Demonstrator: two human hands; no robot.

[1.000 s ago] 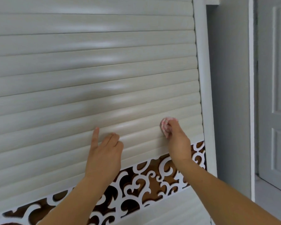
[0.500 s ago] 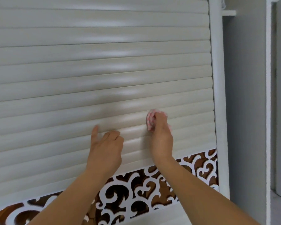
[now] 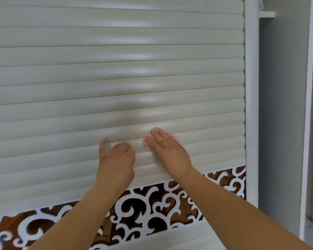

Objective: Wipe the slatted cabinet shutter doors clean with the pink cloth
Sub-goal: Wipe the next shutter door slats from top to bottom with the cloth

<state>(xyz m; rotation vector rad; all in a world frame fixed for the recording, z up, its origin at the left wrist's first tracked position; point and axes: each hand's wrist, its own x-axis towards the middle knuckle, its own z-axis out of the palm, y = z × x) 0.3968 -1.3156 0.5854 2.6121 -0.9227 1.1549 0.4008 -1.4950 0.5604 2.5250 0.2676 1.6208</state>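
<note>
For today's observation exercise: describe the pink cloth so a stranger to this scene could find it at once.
Start at the cream slatted shutter filling the view, then drop to its lower slats above the brown-and-white scrollwork band. The pink cloth peeks from under the flat right hand, the only pink thing there; the left hand holds nothing.

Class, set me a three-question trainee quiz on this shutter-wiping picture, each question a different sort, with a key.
1. True or false: the right hand presses the pink cloth flat against the shutter slats.
2. The left hand is: A) holding the cloth B) resting on the slats with one finger raised C) out of view.
3. What runs below the slats?

Key: 1 true; 2 B; 3 a white scrollwork panel over brown.
</note>
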